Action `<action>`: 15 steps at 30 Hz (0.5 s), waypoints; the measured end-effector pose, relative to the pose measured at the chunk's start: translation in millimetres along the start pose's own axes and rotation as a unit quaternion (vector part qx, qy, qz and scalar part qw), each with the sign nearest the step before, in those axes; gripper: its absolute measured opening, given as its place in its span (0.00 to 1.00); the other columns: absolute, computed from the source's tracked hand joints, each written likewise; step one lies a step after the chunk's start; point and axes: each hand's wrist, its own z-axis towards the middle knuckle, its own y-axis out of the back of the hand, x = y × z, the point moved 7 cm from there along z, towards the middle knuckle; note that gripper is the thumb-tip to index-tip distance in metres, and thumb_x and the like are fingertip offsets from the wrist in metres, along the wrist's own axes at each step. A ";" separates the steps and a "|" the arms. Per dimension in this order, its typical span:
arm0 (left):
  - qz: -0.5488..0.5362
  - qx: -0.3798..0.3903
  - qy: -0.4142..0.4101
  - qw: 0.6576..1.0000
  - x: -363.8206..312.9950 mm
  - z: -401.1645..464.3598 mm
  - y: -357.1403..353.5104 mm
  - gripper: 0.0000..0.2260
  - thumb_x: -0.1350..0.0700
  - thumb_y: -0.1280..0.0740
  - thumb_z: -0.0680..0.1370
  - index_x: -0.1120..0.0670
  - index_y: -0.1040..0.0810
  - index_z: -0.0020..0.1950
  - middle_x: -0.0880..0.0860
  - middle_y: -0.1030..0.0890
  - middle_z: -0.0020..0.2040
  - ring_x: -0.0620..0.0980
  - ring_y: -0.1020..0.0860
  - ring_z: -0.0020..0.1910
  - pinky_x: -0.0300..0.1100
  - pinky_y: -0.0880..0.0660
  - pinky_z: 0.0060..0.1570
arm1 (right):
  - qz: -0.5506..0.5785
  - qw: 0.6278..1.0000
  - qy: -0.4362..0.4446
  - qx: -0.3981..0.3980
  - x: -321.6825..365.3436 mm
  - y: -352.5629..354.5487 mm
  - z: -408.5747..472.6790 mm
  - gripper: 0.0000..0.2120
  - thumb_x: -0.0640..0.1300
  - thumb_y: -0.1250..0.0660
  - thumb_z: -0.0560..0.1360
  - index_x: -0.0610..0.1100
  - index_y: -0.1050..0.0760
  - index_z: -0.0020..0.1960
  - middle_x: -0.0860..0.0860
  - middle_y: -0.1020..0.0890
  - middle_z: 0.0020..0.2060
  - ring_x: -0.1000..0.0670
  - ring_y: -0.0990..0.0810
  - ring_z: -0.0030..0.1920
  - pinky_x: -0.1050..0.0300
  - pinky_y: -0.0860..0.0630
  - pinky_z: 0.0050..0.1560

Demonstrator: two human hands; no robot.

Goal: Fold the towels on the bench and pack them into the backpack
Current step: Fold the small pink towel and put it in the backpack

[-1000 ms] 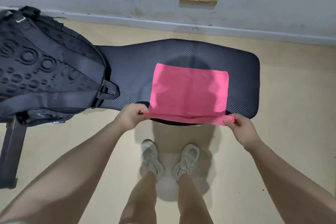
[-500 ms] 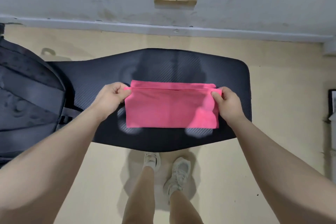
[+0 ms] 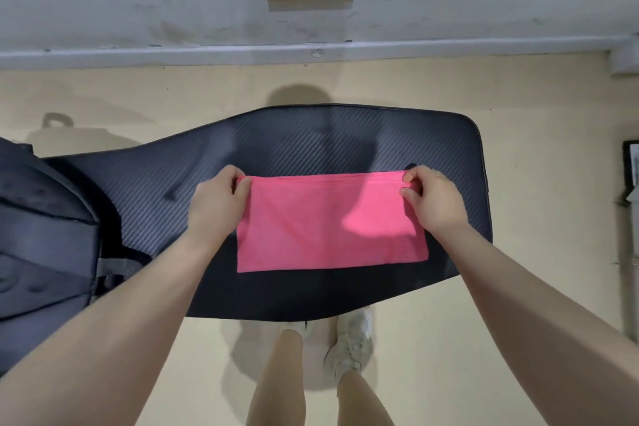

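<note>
Carried over, towel point(image 3: 332, 225) now lies doubled; left hand point(image 3: 216, 202) and right hand point(image 3: 434, 199) pinch its far corners between fingertips, aligning edges on bench point(image 3: 345, 135).

A pink towel point(image 3: 332, 223) lies folded flat on the black bench point(image 3: 311, 138). The left hand point(image 3: 216, 204) and right hand point(image 3: 434, 201) pinch its far corners. A backpack point(image 3: 45, 235) rests on the bench left of the towel.

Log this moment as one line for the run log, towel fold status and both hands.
step: first fold | pink towel: folded, flat on bench | left hand: pinches far left corner | right hand: pinches far right corner | backpack: left end
</note>
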 end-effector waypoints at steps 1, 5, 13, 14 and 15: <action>0.016 0.003 -0.004 1.000 -1.5 0.3 -0.8 0.10 0.51 0.43 0.80 0.55 0.26 0.51 0.53 0.22 0.40 0.52 0.27 0.40 0.43 0.34 0.39 | 0.002 1.000 -0.013 0.006 -0.4 0.4 1.4 0.08 0.40 0.34 0.75 0.41 0.26 0.53 0.45 0.21 0.49 0.43 0.24 0.52 0.52 0.30 0.52; 0.031 -0.008 -0.018 0.999 -3.6 0.7 -0.8 0.11 0.51 0.44 0.80 0.56 0.28 0.53 0.54 0.23 0.38 0.55 0.25 0.39 0.45 0.31 0.36 | 0.043 0.997 -0.056 0.016 -3.7 5.4 4.0 0.03 0.40 0.33 0.74 0.42 0.27 0.44 0.48 0.22 0.41 0.47 0.23 0.45 0.58 0.32 0.45; 0.073 -0.098 0.003 0.993 -9.5 -9.5 2.8 0.12 0.59 0.41 0.78 0.59 0.30 0.61 0.59 0.24 0.54 0.60 0.26 0.55 0.54 0.31 0.52 | -0.025 0.992 -0.060 -0.107 0.3 3.4 -6.1 0.12 0.43 0.40 0.77 0.37 0.31 0.58 0.38 0.25 0.56 0.37 0.26 0.56 0.46 0.32 0.55; 0.102 -0.113 -0.019 0.988 -13.6 -12.7 2.1 0.15 0.62 0.40 0.76 0.60 0.30 0.63 0.60 0.26 0.60 0.60 0.28 0.59 0.54 0.33 0.57 | -0.085 0.986 -0.005 -0.141 13.2 0.8 -11.5 0.15 0.43 0.40 0.76 0.38 0.31 0.61 0.38 0.26 0.60 0.37 0.28 0.58 0.44 0.34 0.60; 0.124 -0.116 -0.067 0.983 -21.0 -19.0 -3.6 0.19 0.63 0.39 0.74 0.61 0.31 0.65 0.60 0.29 0.64 0.60 0.31 0.62 0.55 0.36 0.61 | -0.123 0.977 0.065 -0.163 29.4 -7.4 -19.5 0.17 0.43 0.40 0.75 0.38 0.31 0.62 0.39 0.27 0.62 0.38 0.29 0.61 0.43 0.37 0.65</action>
